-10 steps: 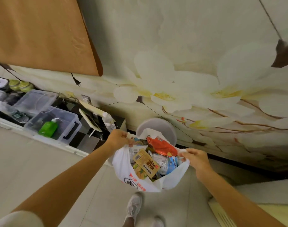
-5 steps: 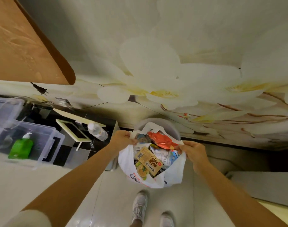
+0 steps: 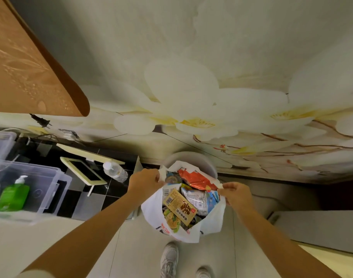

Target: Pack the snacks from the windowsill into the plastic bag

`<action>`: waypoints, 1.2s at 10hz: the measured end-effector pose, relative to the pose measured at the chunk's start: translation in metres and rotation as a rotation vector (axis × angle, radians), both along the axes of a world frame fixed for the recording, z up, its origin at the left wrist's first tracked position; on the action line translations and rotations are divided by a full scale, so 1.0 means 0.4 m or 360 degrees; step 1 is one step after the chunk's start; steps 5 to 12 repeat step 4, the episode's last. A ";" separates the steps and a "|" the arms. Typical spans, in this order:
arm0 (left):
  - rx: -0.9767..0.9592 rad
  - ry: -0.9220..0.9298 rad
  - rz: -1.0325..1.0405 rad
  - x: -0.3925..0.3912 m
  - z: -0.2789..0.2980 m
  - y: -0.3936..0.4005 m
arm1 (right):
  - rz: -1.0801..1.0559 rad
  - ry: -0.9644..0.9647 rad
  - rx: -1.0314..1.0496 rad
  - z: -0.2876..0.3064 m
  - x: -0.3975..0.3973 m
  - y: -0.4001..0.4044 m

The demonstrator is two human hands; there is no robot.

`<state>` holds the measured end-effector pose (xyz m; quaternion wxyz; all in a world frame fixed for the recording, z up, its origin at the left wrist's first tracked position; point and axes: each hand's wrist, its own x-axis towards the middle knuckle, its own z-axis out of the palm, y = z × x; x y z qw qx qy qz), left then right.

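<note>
Fingers pinch the plastic bag (image 3: 211, 223) open.
Left hand (image 3: 144, 180) and right hand (image 3: 236, 192) clamp opposite rims; snacks (image 3: 180, 207) fill it.

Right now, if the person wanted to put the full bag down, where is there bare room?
The pale floor tiles between the white plastic bag and the grey sneakers are bare. The black checkered ledge is crowded: clear storage bin, green pump bottle, framed tablet, water bottle. Left hand and right hand grip the bag's rim.
</note>
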<state>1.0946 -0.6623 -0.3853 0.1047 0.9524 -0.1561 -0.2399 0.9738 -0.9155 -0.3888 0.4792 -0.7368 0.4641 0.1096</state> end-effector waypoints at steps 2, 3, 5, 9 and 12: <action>-0.0192 -0.0152 0.0068 -0.016 0.038 0.017 | 0.0130 -0.0151 -0.0064 0.040 -0.010 0.018; -0.0272 -0.0192 0.0078 -0.028 0.072 0.016 | 0.0209 -0.0253 -0.0141 0.075 -0.016 0.029; -0.0346 -0.0239 0.0083 -0.053 0.116 0.008 | 0.0287 -0.0363 -0.0228 0.134 -0.043 0.053; -0.0346 -0.0239 0.0083 -0.053 0.116 0.008 | 0.0287 -0.0363 -0.0228 0.134 -0.043 0.053; -0.0346 -0.0239 0.0083 -0.053 0.116 0.008 | 0.0287 -0.0363 -0.0228 0.134 -0.043 0.053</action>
